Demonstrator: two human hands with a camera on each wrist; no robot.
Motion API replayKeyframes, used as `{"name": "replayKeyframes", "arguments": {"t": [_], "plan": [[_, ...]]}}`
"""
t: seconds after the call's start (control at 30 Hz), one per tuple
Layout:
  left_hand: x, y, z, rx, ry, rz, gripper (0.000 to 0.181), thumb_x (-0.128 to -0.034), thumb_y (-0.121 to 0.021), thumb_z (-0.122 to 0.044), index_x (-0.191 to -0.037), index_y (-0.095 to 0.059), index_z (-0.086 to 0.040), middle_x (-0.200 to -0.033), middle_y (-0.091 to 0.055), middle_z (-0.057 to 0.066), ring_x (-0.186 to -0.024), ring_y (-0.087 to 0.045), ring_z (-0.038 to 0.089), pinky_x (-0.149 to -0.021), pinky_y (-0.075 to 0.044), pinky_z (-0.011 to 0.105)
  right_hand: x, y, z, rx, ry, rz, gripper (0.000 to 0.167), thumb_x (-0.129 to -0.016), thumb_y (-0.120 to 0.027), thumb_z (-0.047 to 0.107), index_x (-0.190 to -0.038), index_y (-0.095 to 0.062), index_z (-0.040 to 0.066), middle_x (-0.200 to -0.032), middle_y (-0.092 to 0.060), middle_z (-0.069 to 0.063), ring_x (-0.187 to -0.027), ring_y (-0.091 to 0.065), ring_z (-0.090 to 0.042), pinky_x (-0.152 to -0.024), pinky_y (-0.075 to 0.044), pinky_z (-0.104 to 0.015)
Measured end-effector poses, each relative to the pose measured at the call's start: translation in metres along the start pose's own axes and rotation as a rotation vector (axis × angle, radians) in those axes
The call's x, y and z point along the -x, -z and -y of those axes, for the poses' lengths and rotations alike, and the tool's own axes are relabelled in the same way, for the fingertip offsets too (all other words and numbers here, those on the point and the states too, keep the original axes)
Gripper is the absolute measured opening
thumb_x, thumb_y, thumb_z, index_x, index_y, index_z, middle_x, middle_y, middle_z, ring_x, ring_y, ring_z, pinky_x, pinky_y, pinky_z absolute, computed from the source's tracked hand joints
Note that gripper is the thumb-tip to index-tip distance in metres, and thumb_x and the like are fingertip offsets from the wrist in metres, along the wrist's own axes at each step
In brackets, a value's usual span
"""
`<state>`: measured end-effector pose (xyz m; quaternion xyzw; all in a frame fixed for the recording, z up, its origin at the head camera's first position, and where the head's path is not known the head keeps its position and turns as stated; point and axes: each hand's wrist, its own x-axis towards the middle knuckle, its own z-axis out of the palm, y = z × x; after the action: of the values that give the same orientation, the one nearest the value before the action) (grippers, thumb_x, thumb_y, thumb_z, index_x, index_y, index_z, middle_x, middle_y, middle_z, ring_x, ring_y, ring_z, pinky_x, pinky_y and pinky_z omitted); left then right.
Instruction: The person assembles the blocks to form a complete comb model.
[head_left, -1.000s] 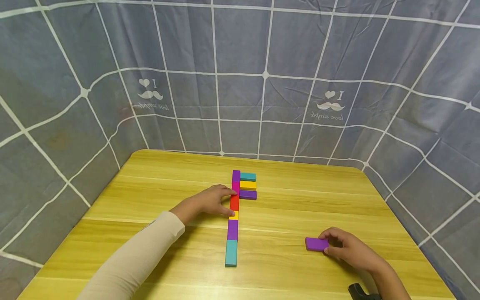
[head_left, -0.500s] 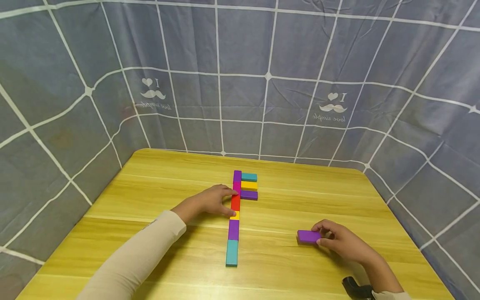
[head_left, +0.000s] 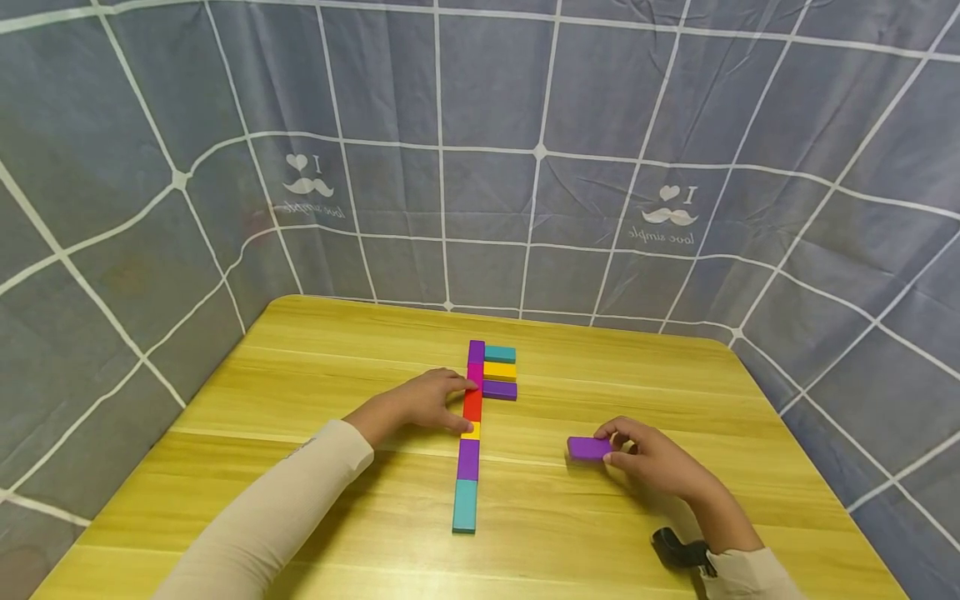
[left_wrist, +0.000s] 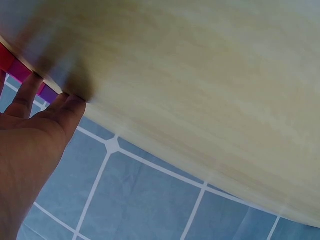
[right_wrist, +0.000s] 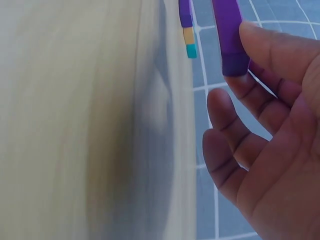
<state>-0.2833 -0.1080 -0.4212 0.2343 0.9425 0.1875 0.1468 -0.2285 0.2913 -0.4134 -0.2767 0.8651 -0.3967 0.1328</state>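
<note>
A column of flat, domino-like blocks runs away from me on the table: a teal block (head_left: 464, 506) nearest, then a purple block, a small yellow one, a red block (head_left: 472, 407), a magenta block (head_left: 475, 372) and a far purple one. Three more blocks branch off its right side: teal (head_left: 500, 354), yellow (head_left: 501, 372) and purple (head_left: 500, 390). My left hand (head_left: 423, 402) rests along the column's left side, index finger by the magenta block and thumb by the small yellow one. To the right, my right hand (head_left: 652, 462) pinches a loose purple block (right_wrist: 231, 37) by its end between thumb and fingers.
The wooden table (head_left: 300, 350) has rounded far corners. A grey curtain with white grid lines (head_left: 480, 192) hangs behind it and along both sides. A black strap-like device (head_left: 677, 550) sits at my right wrist.
My right hand has carried the purple block leftward and away from me, closer to the column. The left hand and the laid blocks keep their places; the head view shifts slightly.
</note>
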Motion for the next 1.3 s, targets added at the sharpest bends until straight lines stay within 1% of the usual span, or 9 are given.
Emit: {"name": "replayKeyframes", "arguments": {"t": [0.1, 0.17, 0.4, 0.5, 0.57, 0.8, 0.93, 1.1, 1.3], "plan": [[0.001, -0.001, 0.001, -0.002, -0.004, 0.0, 0.078, -0.0802, -0.076, -0.054, -0.147, -0.05, -0.022, -0.147, -0.047, 0.008, -0.138, -0.039, 0.03, -0.114, -0.033, 0.046, -0.007, -0.006, 0.004, 0.015, 0.004, -0.031, 0.019, -0.096, -0.066, 0.015, -0.115, -0.062, 0.015, -0.104, -0.06, -0.003, -0.09, -0.054, -0.019, -0.069, -0.048, -0.028], [0.001, -0.001, 0.002, -0.007, -0.006, 0.003, 0.079, -0.0802, -0.076, -0.054, -0.148, -0.05, -0.023, -0.147, -0.047, 0.008, -0.138, -0.038, 0.03, -0.114, -0.032, 0.046, -0.011, -0.01, 0.007, 0.014, 0.001, -0.043, 0.02, -0.096, -0.067, 0.014, -0.115, -0.062, 0.014, -0.106, -0.06, -0.003, -0.091, -0.054, -0.02, -0.069, -0.048, -0.028], [0.003, -0.003, 0.004, -0.017, -0.024, -0.006, 0.08, -0.0795, -0.076, -0.056, -0.147, -0.05, -0.023, -0.147, -0.047, 0.007, -0.139, -0.038, 0.03, -0.114, -0.032, 0.046, -0.028, -0.023, 0.013, -0.023, -0.03, -0.051, 0.019, -0.095, -0.066, 0.012, -0.114, -0.063, 0.012, -0.111, -0.061, -0.006, -0.095, -0.054, -0.026, -0.067, -0.048, -0.029], [0.003, -0.002, 0.003, -0.016, -0.029, -0.006, 0.079, -0.0797, -0.076, -0.055, -0.147, -0.05, -0.022, -0.147, -0.048, 0.007, -0.139, -0.038, 0.029, -0.114, -0.032, 0.045, -0.035, -0.028, 0.013, -0.008, -0.035, -0.054, 0.018, -0.096, -0.066, 0.012, -0.114, -0.063, 0.013, -0.113, -0.062, -0.005, -0.098, -0.055, -0.025, -0.071, -0.048, -0.031], [0.003, -0.002, 0.003, -0.013, -0.032, -0.005, 0.079, -0.0799, -0.076, -0.054, -0.147, -0.05, -0.022, -0.147, -0.048, 0.007, -0.138, -0.039, 0.029, -0.114, -0.032, 0.045, -0.04, -0.03, 0.014, -0.008, -0.043, -0.053, 0.018, -0.096, -0.066, 0.013, -0.113, -0.063, 0.013, -0.112, -0.062, -0.004, -0.097, -0.056, -0.025, -0.072, -0.048, -0.033], [0.003, -0.002, 0.003, -0.006, -0.038, -0.008, 0.078, -0.0801, -0.077, -0.053, -0.146, -0.051, -0.021, -0.146, -0.049, 0.007, -0.137, -0.04, 0.029, -0.114, -0.033, 0.043, -0.064, -0.04, 0.018, -0.041, -0.11, -0.06, 0.018, -0.096, -0.066, 0.016, -0.113, -0.064, 0.015, -0.111, -0.062, -0.003, -0.096, -0.056, -0.022, -0.076, -0.047, -0.037], [0.0, 0.0, 0.008, -0.008, -0.039, -0.003, 0.078, -0.0801, -0.076, -0.054, -0.146, -0.051, -0.021, -0.146, -0.049, 0.007, -0.137, -0.04, 0.029, -0.114, -0.033, 0.044, -0.08, -0.046, 0.02, -0.061, -0.127, -0.077, 0.017, -0.095, -0.066, 0.014, -0.113, -0.065, 0.014, -0.113, -0.062, -0.003, -0.097, -0.057, -0.022, -0.079, -0.047, -0.037], [-0.005, 0.003, 0.013, -0.018, -0.046, 0.0, 0.079, -0.08, -0.076, -0.055, -0.147, -0.051, -0.022, -0.146, -0.048, 0.007, -0.138, -0.039, 0.029, -0.114, -0.032, 0.044, -0.096, -0.053, 0.024, -0.06, -0.11, -0.087, 0.017, -0.095, -0.066, 0.011, -0.113, -0.065, 0.011, -0.113, -0.063, -0.005, -0.096, -0.058, -0.022, -0.08, -0.048, -0.037], [-0.009, 0.007, 0.02, -0.024, -0.07, 0.003, 0.078, -0.0807, -0.075, -0.055, -0.147, -0.051, -0.021, -0.146, -0.048, 0.007, -0.138, -0.039, 0.029, -0.114, -0.032, 0.044, -0.113, -0.063, 0.029, -0.061, -0.13, -0.097, 0.017, -0.095, -0.066, 0.011, -0.111, -0.066, 0.011, -0.114, -0.063, -0.004, -0.096, -0.058, -0.021, -0.082, -0.047, -0.036]]}}
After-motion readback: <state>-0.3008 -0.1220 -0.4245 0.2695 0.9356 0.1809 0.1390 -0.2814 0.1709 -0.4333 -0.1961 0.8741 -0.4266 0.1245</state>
